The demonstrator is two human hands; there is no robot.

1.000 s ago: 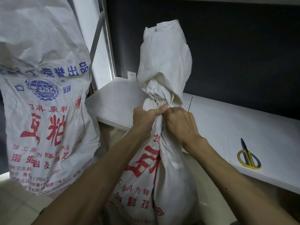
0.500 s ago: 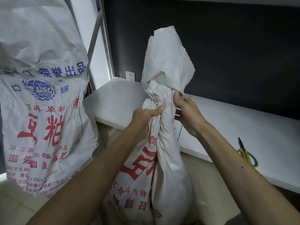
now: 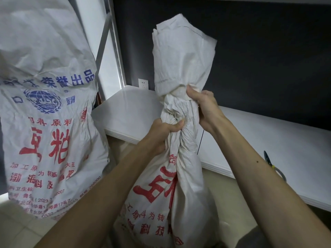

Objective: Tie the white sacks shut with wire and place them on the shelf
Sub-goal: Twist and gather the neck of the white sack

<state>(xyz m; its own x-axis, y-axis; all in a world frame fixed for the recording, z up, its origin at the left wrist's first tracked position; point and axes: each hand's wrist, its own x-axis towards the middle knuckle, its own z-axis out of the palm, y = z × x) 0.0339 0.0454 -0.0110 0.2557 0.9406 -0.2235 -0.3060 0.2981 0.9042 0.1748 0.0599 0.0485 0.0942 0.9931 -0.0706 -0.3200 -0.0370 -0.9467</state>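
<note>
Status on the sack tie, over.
Left hand grips sack neck low, right hand grips above. Wire hangs below right hand. Scissors lie on shelf.

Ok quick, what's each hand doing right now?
Left hand: closed, gripping the sack at its bunched neck.
Right hand: closed, gripping the sack higher up; a thin wire hangs below it.

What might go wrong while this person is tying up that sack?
The thin dark wire dangles loose beside the white woven sack; if the left hand slackens its grip, the bunched neck may spread open. The yellow-handled scissors lie on the white shelf close by the right forearm and might get knocked off.
</note>
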